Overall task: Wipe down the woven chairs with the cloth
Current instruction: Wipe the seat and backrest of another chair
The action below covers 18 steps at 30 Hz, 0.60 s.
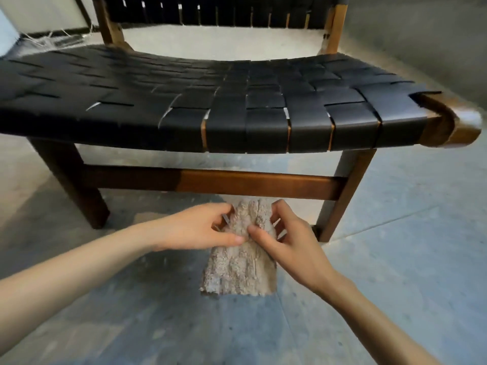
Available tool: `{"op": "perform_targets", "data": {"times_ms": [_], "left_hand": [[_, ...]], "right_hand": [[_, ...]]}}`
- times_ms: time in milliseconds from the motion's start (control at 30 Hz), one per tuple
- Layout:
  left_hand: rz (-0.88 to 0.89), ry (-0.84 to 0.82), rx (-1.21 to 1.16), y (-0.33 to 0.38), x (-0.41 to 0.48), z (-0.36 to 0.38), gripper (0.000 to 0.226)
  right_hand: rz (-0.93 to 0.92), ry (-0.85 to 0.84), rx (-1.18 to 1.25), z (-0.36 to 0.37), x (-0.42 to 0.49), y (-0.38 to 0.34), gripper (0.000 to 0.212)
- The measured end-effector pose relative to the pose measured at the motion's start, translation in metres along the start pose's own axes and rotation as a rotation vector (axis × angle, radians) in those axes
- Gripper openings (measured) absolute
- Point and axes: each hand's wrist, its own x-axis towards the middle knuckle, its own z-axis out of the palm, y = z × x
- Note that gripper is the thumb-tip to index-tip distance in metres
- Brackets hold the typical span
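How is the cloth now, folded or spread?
Gathered, not spread: left hand and right hand pinch the cloth near its top; the rest hangs narrow.

- one woven chair point(263, 127), black straps on a brown wooden frame.
- one woven seat point(158, 83) and one woven backrest point(237, 9) on that chair.
- two front legs in view: a shaded leg point(73, 185) and a lit leg point(340, 196).
- one crossbar point(250, 184) between those two legs.
- two back posts point(108, 25) holding the backrest.
- one cloth point(242, 272), beige and nubby.
- two hands, a left hand point(195, 227) and a right hand point(295, 243), both pinching the single cloth.
- two bare forearms point(79, 270).
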Motion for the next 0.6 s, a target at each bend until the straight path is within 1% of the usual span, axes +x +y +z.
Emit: {"op": "perform_targets", "data": {"times_ms": [100,200,300,367,433,500,533,600], "left_hand": [[-0.026,0.056,-0.074,-0.039,-0.021,-0.006,0.053],[-0.097,0.091,-0.061,-0.076,-0.034,-0.014,0.053],[-0.207,0.101,0.050,-0.102,-0.045,-0.030,0.072],[-0.237,0.073,0.073,-0.109,-0.055,-0.046,0.074],[-0.262,0.009,0.078,-0.111,-0.068,-0.067,0.068],[-0.274,-0.063,0.057,-0.108,-0.083,-0.091,0.046],[-0.269,-0.095,0.040,-0.104,-0.093,-0.103,0.041],[-0.256,-0.113,0.011,-0.093,-0.116,-0.129,0.040]], "right_hand": [[-0.052,-0.079,0.015,0.036,0.013,-0.012,0.026],[-0.060,-0.182,0.005,0.067,0.025,-0.025,0.024],[-0.037,-0.291,-0.065,0.090,0.041,-0.049,0.025],[-0.011,-0.358,-0.113,0.100,0.049,-0.071,0.025],[-0.023,-0.444,-0.167,0.102,0.057,-0.098,0.027],[-0.048,-0.582,-0.211,0.100,0.066,-0.130,0.030],[-0.064,-0.652,-0.220,0.097,0.071,-0.147,0.031],[-0.090,-0.722,-0.195,0.088,0.080,-0.184,0.030]]}}
